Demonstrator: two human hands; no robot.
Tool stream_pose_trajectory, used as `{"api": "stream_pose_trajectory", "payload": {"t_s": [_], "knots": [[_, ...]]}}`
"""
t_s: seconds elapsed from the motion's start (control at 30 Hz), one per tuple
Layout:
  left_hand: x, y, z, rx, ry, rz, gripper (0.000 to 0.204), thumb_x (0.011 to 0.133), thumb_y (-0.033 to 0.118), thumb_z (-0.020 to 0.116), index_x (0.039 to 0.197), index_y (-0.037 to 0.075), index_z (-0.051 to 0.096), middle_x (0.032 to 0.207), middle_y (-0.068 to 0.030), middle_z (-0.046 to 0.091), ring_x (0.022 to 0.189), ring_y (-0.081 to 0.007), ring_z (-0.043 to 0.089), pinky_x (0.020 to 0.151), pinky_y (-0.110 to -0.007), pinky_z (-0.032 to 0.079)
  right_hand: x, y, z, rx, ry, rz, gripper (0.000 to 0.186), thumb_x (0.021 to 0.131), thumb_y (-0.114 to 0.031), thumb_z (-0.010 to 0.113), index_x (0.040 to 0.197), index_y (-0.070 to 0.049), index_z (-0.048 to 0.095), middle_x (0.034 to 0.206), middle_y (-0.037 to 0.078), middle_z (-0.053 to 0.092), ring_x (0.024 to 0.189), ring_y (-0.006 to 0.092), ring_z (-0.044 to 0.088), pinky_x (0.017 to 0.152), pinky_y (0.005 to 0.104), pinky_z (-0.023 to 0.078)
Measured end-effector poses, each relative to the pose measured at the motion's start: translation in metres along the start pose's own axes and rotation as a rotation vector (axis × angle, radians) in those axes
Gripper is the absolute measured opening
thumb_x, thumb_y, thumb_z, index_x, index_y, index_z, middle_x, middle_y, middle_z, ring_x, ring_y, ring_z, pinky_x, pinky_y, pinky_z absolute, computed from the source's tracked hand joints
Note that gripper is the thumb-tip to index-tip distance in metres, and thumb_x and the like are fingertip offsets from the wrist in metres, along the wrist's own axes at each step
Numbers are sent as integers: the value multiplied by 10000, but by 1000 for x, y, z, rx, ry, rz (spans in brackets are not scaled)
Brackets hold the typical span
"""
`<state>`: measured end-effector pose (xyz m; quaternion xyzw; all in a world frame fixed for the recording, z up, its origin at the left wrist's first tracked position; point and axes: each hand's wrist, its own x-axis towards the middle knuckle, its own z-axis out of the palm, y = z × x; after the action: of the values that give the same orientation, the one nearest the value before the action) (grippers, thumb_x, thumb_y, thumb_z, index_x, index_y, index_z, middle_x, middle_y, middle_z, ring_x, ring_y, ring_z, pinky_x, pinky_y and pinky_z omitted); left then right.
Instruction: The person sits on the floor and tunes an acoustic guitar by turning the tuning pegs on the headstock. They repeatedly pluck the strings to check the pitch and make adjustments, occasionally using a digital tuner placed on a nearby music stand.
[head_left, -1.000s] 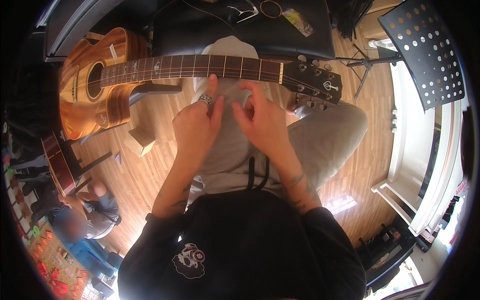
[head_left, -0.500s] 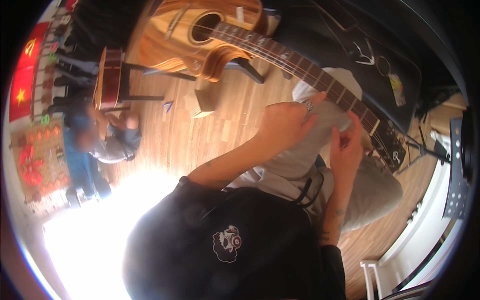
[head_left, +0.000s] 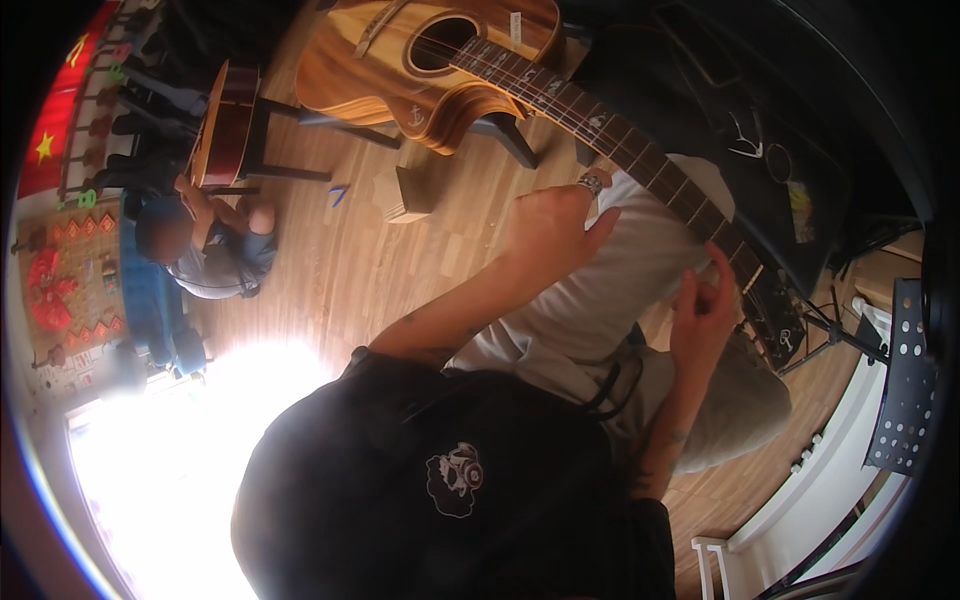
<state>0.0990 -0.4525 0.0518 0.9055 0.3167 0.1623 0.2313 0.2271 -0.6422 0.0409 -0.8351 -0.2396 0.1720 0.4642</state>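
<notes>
An acoustic guitar (head_left: 400, 85) with a streaky tan and brown body lies face up. Its dark fretboard (head_left: 650, 172) slants across my grey-trousered leg, and the dark headstock (head_left: 775, 325) sits at the right. My left hand (head_left: 555, 230), a chunky ring on one finger, hovers beside the neck over my thigh. Its thumb stands apart, its other fingers are partly hidden, and it appears to hold nothing. Nearer the headstock, my right hand (head_left: 705, 310) stretches its index finger to the neck's near edge. Its other fingers curl loosely; whether the fingertip touches is unclear.
Glasses (head_left: 745, 135) lie on a black surface behind the neck. A brown cardboard box (head_left: 405, 195) and a blue item (head_left: 338, 195) lie on the wooden floor. At left, a seated person (head_left: 225, 235) is near another guitar (head_left: 228, 120). A perforated music stand (head_left: 900, 375) stands right.
My left hand has come off the fretboard and drawn back leftward. My right hand stays by the neck, its index finger still extended. The whole view has shifted slightly.
</notes>
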Motion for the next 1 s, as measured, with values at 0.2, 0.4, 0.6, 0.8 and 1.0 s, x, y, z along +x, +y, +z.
{"api": "stream_pose_trajectory", "payload": {"t_s": [0.2,0.4,0.6,0.8,1.0], "knots": [[6,-3,-2,86,3,-12,599,896,341,714,1421,96,566,535,-108,546,530,-339,600,543,-444,494,0,5,-2,-12,7,-13,444,964,-176,649,1402,-162,580,602,30,575,555,114,508,592,290,427],[12,-7,-2,198,-23,-44,618,882,367,738,1452,199,566,527,-74,551,523,-293,622,548,-430,512,6,6,-2,-113,21,-112,493,936,-188,680,1417,-209,574,681,32,655,547,182,603,565,354,475],[18,-9,-1,161,-82,-53,614,907,338,731,1476,201,543,499,-47,499,480,-248,581,532,-397,486,5,-5,-7,-142,-2,-60,512,923,-179,685,1421,-222,575,635,36,607,542,203,606,544,352,465],[21,-10,0,147,-50,-28,551,881,336,745,1382,139,627,493,-73,496,452,-280,545,510,-407,474,6,-4,-7,-140,16,-93,493,915,-169,683,1398,-222,601,600,41,568,530,213,587,535,357,456],[21,-9,-1,152,-86,-42,595,886,333,739,1427,144,578,494,-48,476,455,-261,550,498,-394,460,7,2,-7,-175,23,-112,488,907,-177,688,1385,-238,616,580,32,558,515,214,579,522,360,449]]}}
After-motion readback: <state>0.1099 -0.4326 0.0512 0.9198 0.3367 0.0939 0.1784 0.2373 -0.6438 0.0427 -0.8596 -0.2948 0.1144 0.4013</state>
